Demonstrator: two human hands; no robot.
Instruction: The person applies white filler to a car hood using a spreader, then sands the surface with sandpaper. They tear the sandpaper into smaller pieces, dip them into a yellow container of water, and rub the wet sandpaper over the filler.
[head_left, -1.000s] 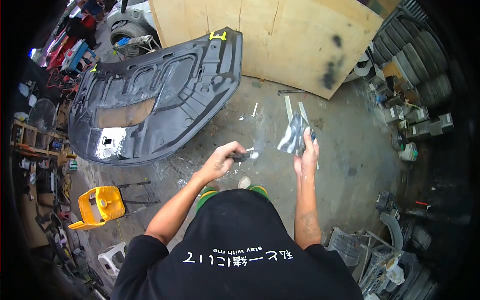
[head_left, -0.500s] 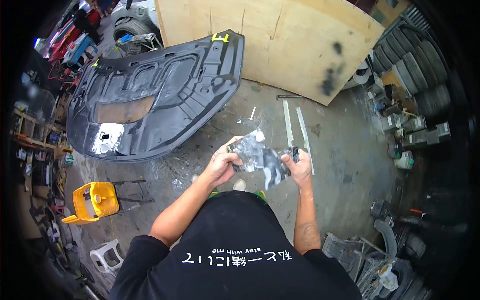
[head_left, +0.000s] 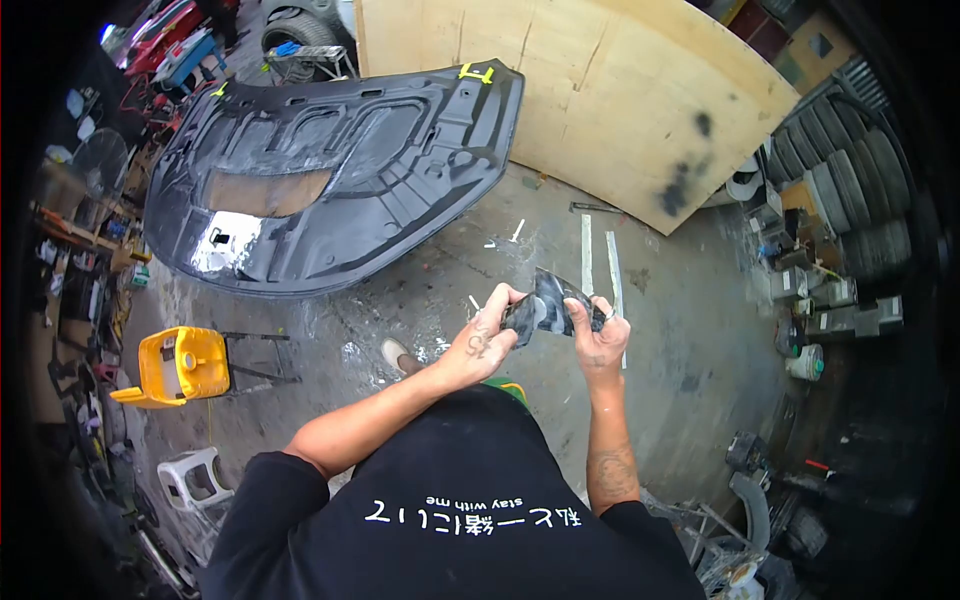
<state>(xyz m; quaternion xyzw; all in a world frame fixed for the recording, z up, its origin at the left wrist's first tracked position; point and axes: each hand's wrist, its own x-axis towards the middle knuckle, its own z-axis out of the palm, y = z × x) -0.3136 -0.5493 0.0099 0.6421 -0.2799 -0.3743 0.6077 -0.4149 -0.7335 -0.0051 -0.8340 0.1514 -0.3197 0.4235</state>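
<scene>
Between my hands is a dark, glossy sheet (head_left: 551, 306) with pale smears, bent along its middle. My left hand (head_left: 488, 340) grips its left end, thumb and fingers closed on it. At the right end, my right hand (head_left: 599, 338) pinches the sheet with the thumb on top; a ring shows on one finger. Both hands are in front of my body, above the grey concrete floor. What the sheet is made of cannot be made out.
A black car hood (head_left: 350, 170) lies at the upper left, with a plywood board (head_left: 600, 90) behind it. A yellow container (head_left: 190, 362) and a white stool (head_left: 195, 478) stand left. Stacked tyres (head_left: 850, 170) and cans are at the right. Pale strips (head_left: 614, 270) lie on the floor.
The sheet, spread wider and blurred before, is now more folded, and my left hand has moved right, closer to my right hand. The view has shifted, and a shoe now shows farther left.
</scene>
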